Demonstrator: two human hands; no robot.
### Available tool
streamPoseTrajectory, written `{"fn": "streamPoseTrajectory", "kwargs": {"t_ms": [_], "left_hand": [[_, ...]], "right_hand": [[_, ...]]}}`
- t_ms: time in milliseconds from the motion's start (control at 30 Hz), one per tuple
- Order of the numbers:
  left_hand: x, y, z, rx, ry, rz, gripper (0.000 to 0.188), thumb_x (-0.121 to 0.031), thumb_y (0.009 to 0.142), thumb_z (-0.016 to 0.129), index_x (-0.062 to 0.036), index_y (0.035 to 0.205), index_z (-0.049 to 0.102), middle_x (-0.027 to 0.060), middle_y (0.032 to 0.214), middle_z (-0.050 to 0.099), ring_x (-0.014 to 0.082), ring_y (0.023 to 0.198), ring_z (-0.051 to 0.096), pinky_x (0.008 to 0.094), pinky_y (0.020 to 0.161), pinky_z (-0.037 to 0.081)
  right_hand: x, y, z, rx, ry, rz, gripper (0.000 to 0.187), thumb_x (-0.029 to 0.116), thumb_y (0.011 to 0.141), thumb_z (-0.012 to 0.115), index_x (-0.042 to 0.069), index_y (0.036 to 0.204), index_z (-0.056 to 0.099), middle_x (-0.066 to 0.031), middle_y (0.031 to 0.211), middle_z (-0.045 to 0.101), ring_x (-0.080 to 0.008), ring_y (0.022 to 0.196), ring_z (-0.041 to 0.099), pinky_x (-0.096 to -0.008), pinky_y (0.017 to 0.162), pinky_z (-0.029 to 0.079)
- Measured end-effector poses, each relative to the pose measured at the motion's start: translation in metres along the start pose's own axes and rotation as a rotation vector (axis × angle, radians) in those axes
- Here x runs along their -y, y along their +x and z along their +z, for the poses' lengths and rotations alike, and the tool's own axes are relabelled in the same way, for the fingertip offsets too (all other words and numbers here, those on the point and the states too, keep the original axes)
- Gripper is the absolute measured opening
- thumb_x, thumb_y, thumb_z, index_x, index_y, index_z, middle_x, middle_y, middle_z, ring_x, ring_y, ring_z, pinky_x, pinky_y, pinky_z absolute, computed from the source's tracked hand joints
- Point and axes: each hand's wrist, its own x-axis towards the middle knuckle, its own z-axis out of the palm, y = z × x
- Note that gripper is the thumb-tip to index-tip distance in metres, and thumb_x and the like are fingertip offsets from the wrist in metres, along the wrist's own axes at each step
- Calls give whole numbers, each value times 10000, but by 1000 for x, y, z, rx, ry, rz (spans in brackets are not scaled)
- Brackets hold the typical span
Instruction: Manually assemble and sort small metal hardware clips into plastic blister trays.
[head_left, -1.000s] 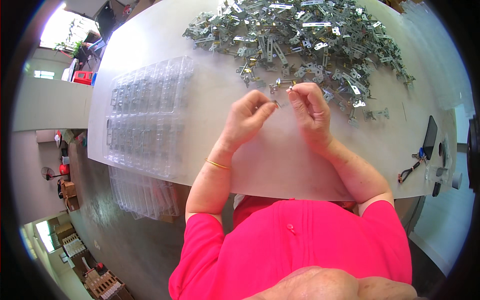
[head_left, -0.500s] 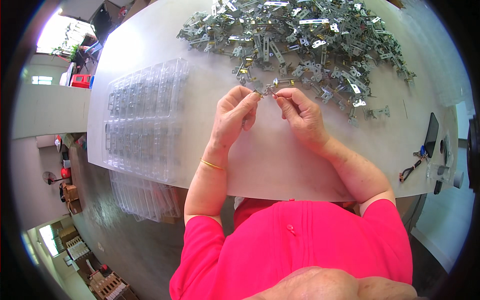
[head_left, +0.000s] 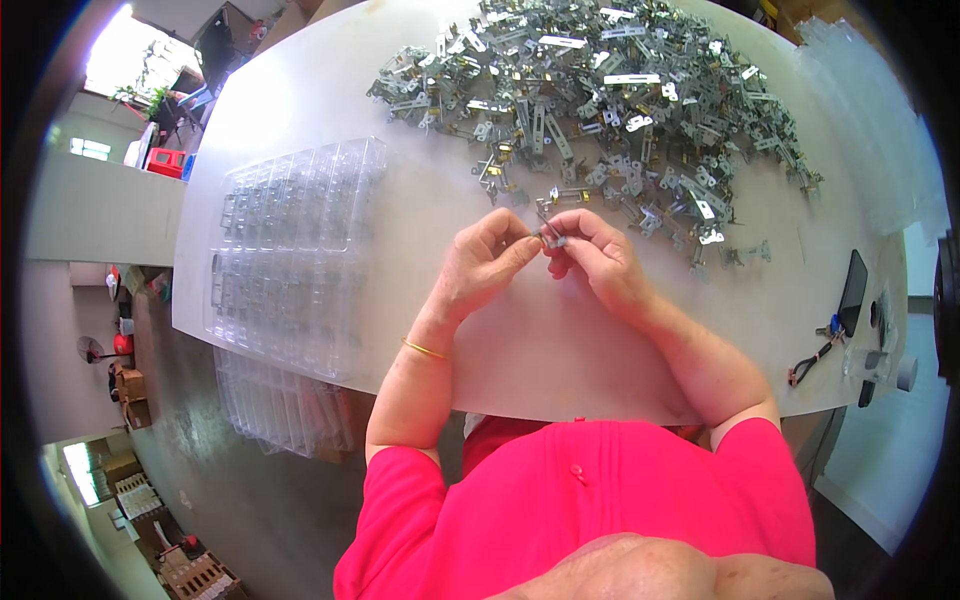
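My left hand (head_left: 485,262) is pinched, thumb against forefinger, at one end of a small metal bracket (head_left: 555,240). My right hand (head_left: 600,258) grips the same silvery piece from the other side, with a thin part of it sticking up. Fingers cover most of the piece, so I cannot tell whether it is one part or two. Just beyond the fingertips, a loose bracket with a brass-coloured section (head_left: 569,194) lies on the table (head_left: 420,300). A big heap of similar metal brackets (head_left: 640,110) spreads behind it.
Clear plastic compartment trays (head_left: 290,250) holding small metal pieces lie to the left. More clear trays (head_left: 280,405) are stacked below the table's edge. At right are a black phone (head_left: 853,292), keys with a strap (head_left: 815,360) and clear plastic bags (head_left: 875,130).
My hands have come together, and their fingertips now meet at the metal piece. Before, they were slightly apart, each pinching a small metal part. The whole view has shifted a little.
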Motion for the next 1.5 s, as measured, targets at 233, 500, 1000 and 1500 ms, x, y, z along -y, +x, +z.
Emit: {"fn": "streamPoseTrajectory", "kwargs": {"t_ms": [233,500,1000,1500], "left_hand": [[-3,-4,-4,160,-53,-42,135,-144,957,695,-31,919,632,-45,750,576,19,646,487,203,551,381],[-8,-2,-10,124,-253,-200,228,-236,970,690,-26,923,613,-21,689,556,44,533,476,213,462,357],[6,6,-14,86,-592,-121,475,-377,1059,432,60,1148,596,164,868,662,244,551,658,332,534,553],[11,4,-6,-4,-342,241,319,-260,1061,533,11,1205,619,127,1133,691,231,1115,649,391,1007,491]], "right_hand": [[-4,5,-15,155,95,30,158,114,1009,568,22,1127,621,-53,1075,652,-124,968,601,-295,907,483],[3,-3,-3,17,38,-344,45,30,1007,553,39,1041,581,-82,1224,588,-163,1120,569,-309,965,454],[2,-1,2,6,-65,-481,117,-40,990,575,19,1087,606,-77,1159,611,-153,1025,625,-322,931,523],[-5,-3,11,-161,-13,-202,142,144,1035,588,61,1146,615,-28,1045,652,-100,905,636,-260,825,545]]}}
